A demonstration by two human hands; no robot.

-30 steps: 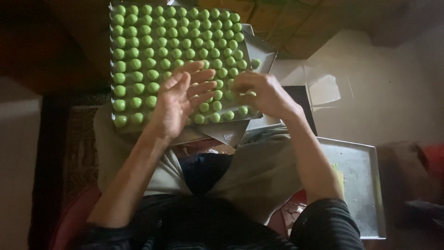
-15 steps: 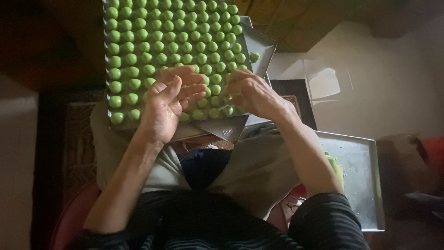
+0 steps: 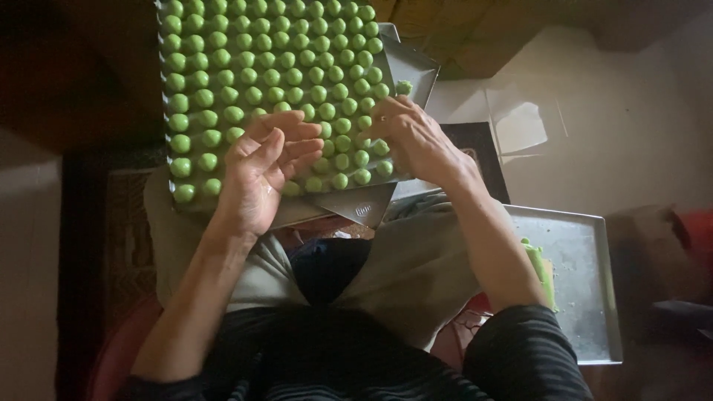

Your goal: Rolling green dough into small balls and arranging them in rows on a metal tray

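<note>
Bare forearms, dark finely striped top with pushed-up sleeves, light beige trousers, no rings visible

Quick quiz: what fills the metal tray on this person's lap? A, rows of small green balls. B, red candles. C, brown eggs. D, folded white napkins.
A: the metal tray is packed with rows of small green balls, and the right hand touches some near its edge.

Two metal trays: one on my lap (image 3: pixel 416 63), one by my right side (image 3: pixel 587 297). Green dough balls (image 3: pixel 252 74) on the lap tray, roughly a hundred in rows, too many to count exactly. One green dough slab (image 3: pixel 541 269) on the side tray. Two hands of mine.
</note>
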